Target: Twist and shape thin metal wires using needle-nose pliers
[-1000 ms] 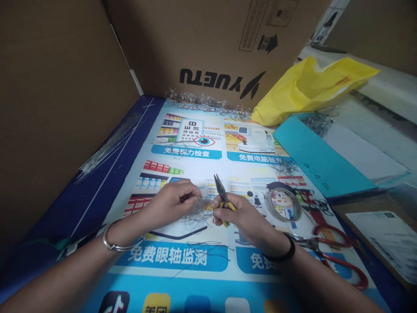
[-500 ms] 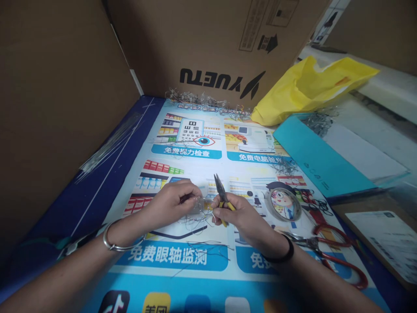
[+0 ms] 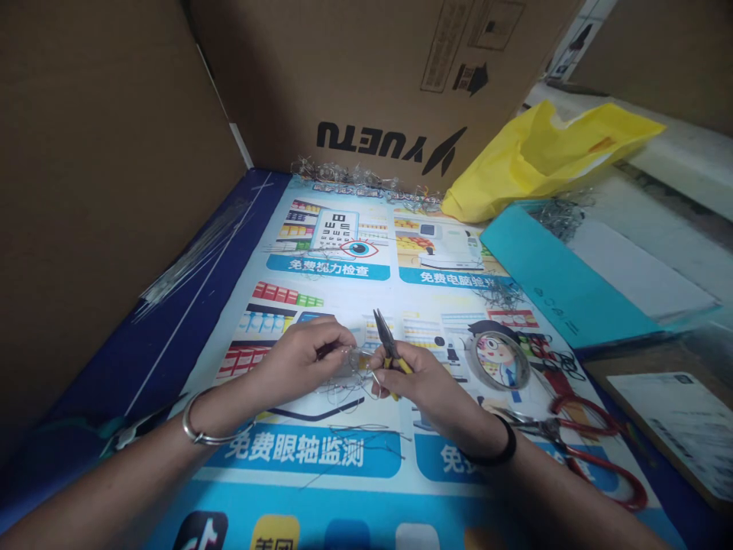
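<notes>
Between my hands is a small tangled piece of thin wire (image 3: pixel 358 360), its loose strands curling below. My left hand (image 3: pixel 312 351) pinches its left side, thumb and fingers together. In my right hand (image 3: pixel 415 374) is a pair of needle-nose pliers (image 3: pixel 385 333) with yellow handles, the dark jaws pointing away from me. The thumb and fingertips of that same hand also touch the wire's right side. Fine details of the wire piece are too small to make out. Several loose dark wires (image 3: pixel 366 433) lie on the printed sheet just below.
Red-handled scissors (image 3: pixel 584 424) and a roll of clear tape (image 3: pixel 498 359) lie at the right. Straight wires (image 3: pixel 192 256) are on the left. Wire pieces (image 3: pixel 355 174) line the foot of the cardboard box (image 3: pixel 366 76). A yellow bag (image 3: pixel 544 156) and turquoise folder (image 3: pixel 564 275) are back right.
The pliers have tilted and shifted very slightly left in my right hand. The wire strands between my hands have moved a little; my left hand stays nearly in place.
</notes>
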`<control>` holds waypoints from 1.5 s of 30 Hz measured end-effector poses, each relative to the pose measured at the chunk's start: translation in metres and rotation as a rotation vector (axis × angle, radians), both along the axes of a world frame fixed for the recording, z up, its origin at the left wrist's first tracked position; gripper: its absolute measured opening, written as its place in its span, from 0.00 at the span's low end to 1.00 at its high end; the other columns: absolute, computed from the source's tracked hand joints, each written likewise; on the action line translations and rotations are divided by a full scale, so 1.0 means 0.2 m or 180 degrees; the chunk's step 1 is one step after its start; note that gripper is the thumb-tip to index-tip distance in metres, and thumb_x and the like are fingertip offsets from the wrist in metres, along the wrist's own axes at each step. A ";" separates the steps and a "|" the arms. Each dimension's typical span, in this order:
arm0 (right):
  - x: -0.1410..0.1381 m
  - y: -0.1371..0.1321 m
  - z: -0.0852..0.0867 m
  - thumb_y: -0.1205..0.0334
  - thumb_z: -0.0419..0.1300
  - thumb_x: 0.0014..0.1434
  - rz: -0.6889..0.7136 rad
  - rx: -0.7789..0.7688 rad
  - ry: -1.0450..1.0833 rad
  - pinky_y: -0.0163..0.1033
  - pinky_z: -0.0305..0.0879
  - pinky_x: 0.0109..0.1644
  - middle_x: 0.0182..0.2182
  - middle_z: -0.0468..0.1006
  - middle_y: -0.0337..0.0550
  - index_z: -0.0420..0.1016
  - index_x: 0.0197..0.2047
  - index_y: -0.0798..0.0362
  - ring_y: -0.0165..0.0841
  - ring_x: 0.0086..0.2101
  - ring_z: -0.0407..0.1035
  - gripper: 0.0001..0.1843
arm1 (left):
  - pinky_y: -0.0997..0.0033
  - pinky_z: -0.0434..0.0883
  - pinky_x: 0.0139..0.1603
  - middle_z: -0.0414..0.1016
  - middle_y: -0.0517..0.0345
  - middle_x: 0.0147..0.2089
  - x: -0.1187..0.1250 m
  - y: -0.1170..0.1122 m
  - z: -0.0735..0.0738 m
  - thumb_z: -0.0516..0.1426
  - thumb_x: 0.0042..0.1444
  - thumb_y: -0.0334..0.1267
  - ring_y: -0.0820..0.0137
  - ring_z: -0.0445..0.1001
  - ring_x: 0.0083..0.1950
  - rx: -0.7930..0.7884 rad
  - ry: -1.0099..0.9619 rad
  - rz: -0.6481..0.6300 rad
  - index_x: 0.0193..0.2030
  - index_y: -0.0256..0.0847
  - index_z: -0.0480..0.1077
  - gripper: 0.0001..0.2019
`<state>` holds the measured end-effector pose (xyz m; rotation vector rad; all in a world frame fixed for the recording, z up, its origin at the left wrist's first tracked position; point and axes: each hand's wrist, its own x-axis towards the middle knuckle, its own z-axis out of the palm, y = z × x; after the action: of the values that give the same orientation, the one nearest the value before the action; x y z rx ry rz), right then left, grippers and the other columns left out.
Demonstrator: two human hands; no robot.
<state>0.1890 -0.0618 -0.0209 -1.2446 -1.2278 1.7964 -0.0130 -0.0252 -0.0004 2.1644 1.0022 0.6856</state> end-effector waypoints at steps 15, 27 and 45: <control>0.00 0.00 -0.01 0.57 0.62 0.48 -0.0016 -0.0056 0.0070 0.34 0.58 0.30 0.23 0.71 0.35 0.66 0.34 0.53 0.27 0.25 0.65 0.12 | 0.76 0.63 0.32 0.71 0.61 0.29 0.00 0.00 0.00 0.51 0.52 0.26 0.75 0.68 0.31 -0.0014 0.0047 0.0035 0.32 0.38 0.70 0.08; 0.01 0.01 -0.01 0.57 0.61 0.49 -0.0017 -0.0034 0.0082 0.34 0.59 0.31 0.22 0.71 0.35 0.66 0.33 0.53 0.27 0.25 0.65 0.12 | 0.76 0.64 0.33 0.72 0.60 0.29 0.00 0.00 -0.01 0.50 0.52 0.27 0.74 0.69 0.31 -0.0077 0.0071 0.0027 0.33 0.38 0.70 0.08; 0.01 0.00 -0.01 0.59 0.60 0.50 0.0004 -0.0002 -0.0052 0.35 0.60 0.31 0.22 0.72 0.36 0.66 0.34 0.53 0.28 0.25 0.66 0.10 | 0.76 0.63 0.32 0.71 0.61 0.29 0.00 -0.01 -0.01 0.51 0.53 0.26 0.75 0.68 0.30 -0.0028 -0.0022 0.0111 0.32 0.38 0.71 0.08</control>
<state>0.1910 -0.0609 -0.0237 -1.2613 -1.2373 1.7909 -0.0124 -0.0276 -0.0018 2.1400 1.0395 0.7032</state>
